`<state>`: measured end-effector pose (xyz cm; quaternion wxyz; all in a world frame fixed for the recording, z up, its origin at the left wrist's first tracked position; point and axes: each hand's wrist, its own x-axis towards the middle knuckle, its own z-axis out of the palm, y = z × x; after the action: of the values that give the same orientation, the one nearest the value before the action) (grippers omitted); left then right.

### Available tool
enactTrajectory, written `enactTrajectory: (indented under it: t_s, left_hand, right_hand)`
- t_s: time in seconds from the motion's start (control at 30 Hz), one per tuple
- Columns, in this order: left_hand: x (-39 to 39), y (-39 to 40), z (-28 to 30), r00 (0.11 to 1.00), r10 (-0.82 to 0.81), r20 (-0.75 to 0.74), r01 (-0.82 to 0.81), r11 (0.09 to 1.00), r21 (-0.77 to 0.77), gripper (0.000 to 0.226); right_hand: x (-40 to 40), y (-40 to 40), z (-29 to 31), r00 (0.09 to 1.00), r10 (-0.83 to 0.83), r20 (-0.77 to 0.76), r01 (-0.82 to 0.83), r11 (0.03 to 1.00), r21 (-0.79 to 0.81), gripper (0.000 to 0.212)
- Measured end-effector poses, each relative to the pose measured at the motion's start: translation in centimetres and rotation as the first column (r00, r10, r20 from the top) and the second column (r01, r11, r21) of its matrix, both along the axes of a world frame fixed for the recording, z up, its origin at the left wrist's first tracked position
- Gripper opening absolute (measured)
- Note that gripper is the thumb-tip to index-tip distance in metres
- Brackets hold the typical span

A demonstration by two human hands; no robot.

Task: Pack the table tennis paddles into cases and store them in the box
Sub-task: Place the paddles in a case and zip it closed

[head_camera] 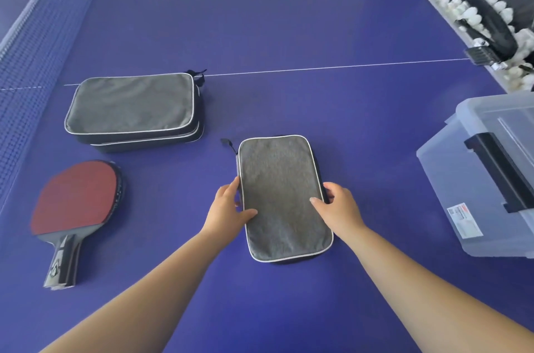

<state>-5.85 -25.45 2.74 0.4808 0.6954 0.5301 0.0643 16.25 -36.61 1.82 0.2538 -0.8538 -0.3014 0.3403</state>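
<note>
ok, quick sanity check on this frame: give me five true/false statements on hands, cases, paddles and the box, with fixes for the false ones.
1. Both hands grip the sides of the grey case in front of the person: left hand, right hand. True.
2. The red paddle lies inside an open case. False: it lies bare on the blue table, left of the held case.
3. Stacked grey cases sit beyond the paddle. True.
4. The clear plastic box stands at the left. False: it stands at the right edge.
5. The held case is already in the box. False: it rests on the table.
</note>
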Motion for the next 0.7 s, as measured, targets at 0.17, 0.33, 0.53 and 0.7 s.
enactTrajectory:
  t_s: [0.17, 0.33, 0.53, 0.7]
  left_hand:
    - [0.1, -0.7, 0.1, 0.998, -0.017, -0.056, 0.017, 1.000, -0.003, 0.088]
    - [-0.2, -0.3, 0.1, 0.998, -0.032, -0.052, 0.029, 0.998, -0.058, 0.089]
    - [-0.3, 0.2, 0.5, 0.997, -0.037, -0.069, 0.030, 0.995, -0.095, 0.090]
    - [-0.2, -0.3, 2.1, 1.000, -0.002, -0.028, 0.000, 0.998, -0.068, 0.082]
  right_hand:
    - [-0.1, 0.8, 0.7, 0.995, -0.094, 0.038, 0.093, 0.995, 0.032, 0.042]
    - [0.2, 1.5, 1.2, 0.999, -0.045, 0.022, 0.048, 0.992, -0.120, 0.062]
    - [0.5, 1.9, 2.7, 0.997, -0.075, 0.024, 0.077, 0.994, -0.073, 0.044]
    - [-0.9, 2.0, 6.4, 0.985, -0.159, -0.066, 0.171, 0.943, 0.286, 0.017]
